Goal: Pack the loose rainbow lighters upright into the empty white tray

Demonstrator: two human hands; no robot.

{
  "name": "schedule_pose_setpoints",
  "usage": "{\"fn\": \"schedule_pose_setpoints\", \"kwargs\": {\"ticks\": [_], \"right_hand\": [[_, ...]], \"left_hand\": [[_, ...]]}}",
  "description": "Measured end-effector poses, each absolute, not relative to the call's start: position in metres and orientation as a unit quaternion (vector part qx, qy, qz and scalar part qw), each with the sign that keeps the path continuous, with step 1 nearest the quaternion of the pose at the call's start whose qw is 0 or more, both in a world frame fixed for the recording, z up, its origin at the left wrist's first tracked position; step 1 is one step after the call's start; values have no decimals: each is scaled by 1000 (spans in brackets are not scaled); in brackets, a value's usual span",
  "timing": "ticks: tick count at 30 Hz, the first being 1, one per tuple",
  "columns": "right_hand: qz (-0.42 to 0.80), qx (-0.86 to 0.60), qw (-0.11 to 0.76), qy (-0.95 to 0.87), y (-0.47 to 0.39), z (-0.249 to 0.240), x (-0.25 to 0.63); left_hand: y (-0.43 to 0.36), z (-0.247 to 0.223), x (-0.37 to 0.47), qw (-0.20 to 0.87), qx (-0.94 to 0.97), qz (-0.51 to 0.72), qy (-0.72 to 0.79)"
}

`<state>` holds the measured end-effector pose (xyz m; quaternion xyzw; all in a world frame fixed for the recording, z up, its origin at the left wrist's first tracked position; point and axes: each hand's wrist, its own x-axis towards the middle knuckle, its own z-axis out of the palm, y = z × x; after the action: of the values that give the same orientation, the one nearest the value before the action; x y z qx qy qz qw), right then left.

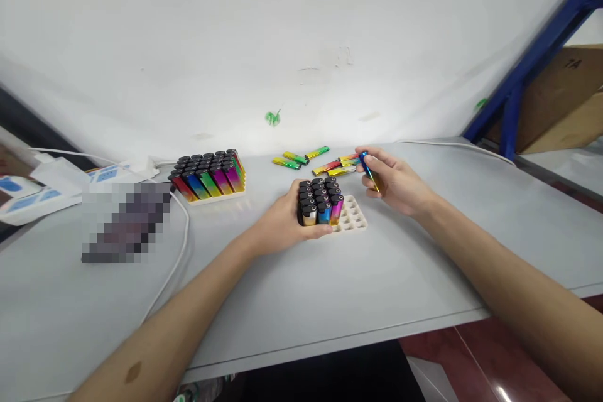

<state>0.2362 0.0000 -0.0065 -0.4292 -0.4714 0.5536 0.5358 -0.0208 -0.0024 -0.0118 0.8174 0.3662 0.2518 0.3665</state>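
Note:
My left hand point(280, 223) is curled round the left side of a white tray point(355, 217) of small holes, its thumb along the front against the upright lighters point(324, 213). These black-topped lighters, with shiny gold, blue and purple bodies, fill the tray's left part; open holes show on its right. Just right of the tray and above the table, my right hand point(398, 182) pinches a blue-and-gold lighter point(372, 173), tilted, between thumb and fingers. Behind the tray lie several loose lighters point(326, 168) in yellow, green and red, some partly hidden by the right hand's fingers.
A second tray point(221, 196) packed with upright lighters stands at the left. Nearer me are a blurred dark object point(127, 223) and a white cable point(185, 232). A white wall point(301, 44) borders the grey table point(301, 301); cardboard boxes point(560, 88) sit beyond a blue frame at right.

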Motion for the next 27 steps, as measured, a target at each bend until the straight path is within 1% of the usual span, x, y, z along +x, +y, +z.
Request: {"fn": "schedule_pose_setpoints", "kwargs": {"ticks": [9, 14, 27], "right_hand": [[580, -469, 473, -470, 1, -11, 230], [566, -475, 479, -474, 2, -13, 230], [566, -490, 456, -481, -1, -13, 224]], "left_hand": [[-5, -9, -20, 370, 810, 244, 384], [-6, -9, -20, 365, 808, 248, 390], [-5, -10, -20, 363, 812, 245, 387]]}}
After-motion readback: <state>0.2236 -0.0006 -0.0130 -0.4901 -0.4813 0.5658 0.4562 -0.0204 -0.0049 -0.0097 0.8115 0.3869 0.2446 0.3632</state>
